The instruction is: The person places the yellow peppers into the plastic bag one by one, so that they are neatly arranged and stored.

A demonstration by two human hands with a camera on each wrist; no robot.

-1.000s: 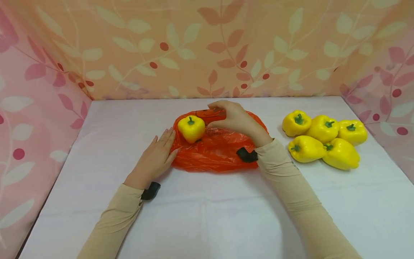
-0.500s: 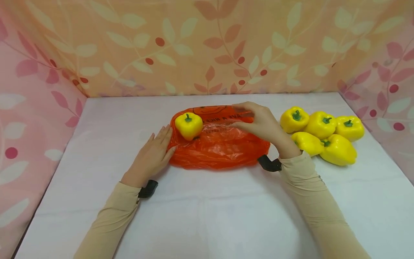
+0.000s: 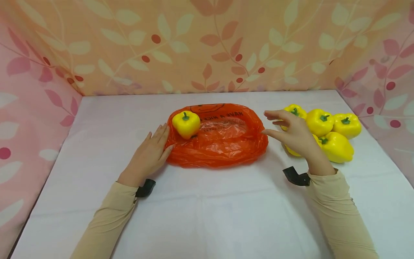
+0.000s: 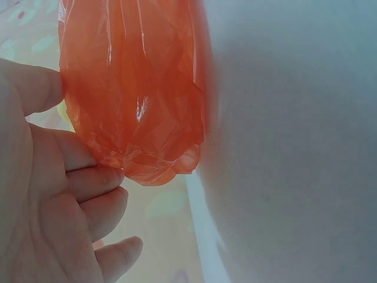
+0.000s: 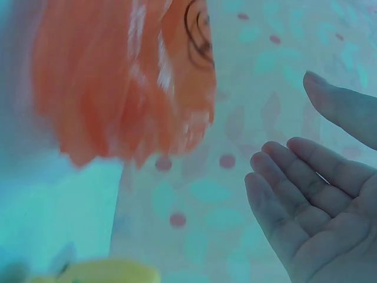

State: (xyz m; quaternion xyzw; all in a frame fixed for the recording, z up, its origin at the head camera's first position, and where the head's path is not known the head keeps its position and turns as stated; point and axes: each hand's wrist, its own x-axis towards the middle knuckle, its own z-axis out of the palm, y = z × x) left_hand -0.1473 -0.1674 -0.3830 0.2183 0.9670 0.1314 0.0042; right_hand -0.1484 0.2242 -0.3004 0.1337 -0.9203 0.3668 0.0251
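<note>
A red plastic bag (image 3: 223, 144) with printed lettering lies spread open in the middle of the table. One yellow bell pepper (image 3: 186, 124) with a green stem sits inside it at the left end. My left hand (image 3: 147, 154) rests against the bag's left side, its fingers extended; in the left wrist view the fingertips (image 4: 109, 180) touch the plastic. Beyond the bag's right rim, my right hand (image 3: 294, 135) hovers with nothing in it, thumb apart from the fingers. It partly covers a group of several yellow bell peppers (image 3: 337, 147) at the right.
A white cloth covers the table (image 3: 207, 212). Floral curtains hang at the back (image 3: 129, 46) and along both sides. A dark wrist mount is on each arm.
My right hand has moved right, from over the bag to the grouped peppers. The left hand stays at the bag's left side, and the bag keeps its place with the one pepper inside.
</note>
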